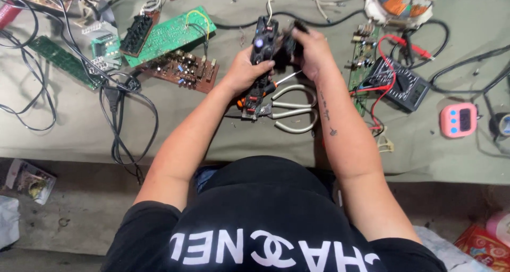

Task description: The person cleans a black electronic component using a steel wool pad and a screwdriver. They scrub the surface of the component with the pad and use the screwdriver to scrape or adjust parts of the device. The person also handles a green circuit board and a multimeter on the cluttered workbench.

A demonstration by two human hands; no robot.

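Head view: my left hand (245, 70) grips the long black circuit strip (261, 65) above the worktop (212, 139); my right hand (311, 52) clasps its black end piece (287, 44) (wires dangling). A hard twist could snap it.

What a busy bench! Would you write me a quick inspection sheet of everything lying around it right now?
Surface: grey-green cloth-covered table, crowded.
Job's things: long black electronic part held upright above the table in both hands.
Clutter: green circuit board, brown circuit board, white-handled pliers, orange-handled screwdriver, black multimeter, pink timer.
Grippers: left hand grips the part's side; right hand grips its upper end.
Cables: black cords looped at left; red test leads by the multimeter.
Surroundings: bare concrete floor with scattered packets.
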